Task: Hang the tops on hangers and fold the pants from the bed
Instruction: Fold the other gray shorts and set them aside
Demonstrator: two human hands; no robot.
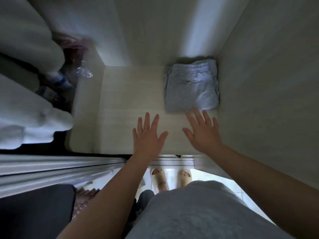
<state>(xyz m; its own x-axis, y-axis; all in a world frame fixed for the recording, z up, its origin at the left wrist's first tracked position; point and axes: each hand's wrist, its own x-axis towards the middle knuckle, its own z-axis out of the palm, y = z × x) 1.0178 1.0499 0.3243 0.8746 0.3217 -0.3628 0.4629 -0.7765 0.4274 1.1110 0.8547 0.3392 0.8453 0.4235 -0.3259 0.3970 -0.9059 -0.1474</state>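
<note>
A folded pair of light grey pants (pixel 191 85) with a drawstring waist lies on a pale shelf (pixel 127 100) inside a wardrobe, pushed into the back right corner. My right hand (pixel 202 131) hovers just in front of the pants with its fingers spread, the fingertips close to the fold's near edge. My left hand (pixel 148 135) is spread flat over the shelf to the left of it. Both hands hold nothing.
White garments (pixel 29 94) hang on the left, with bottles and plastic bags (pixel 69 75) behind them. The wardrobe's side wall (pixel 269 83) rises on the right. A sliding door track (pixel 57 168) runs below left. My feet in beige slippers (pixel 172 178) stand on the floor.
</note>
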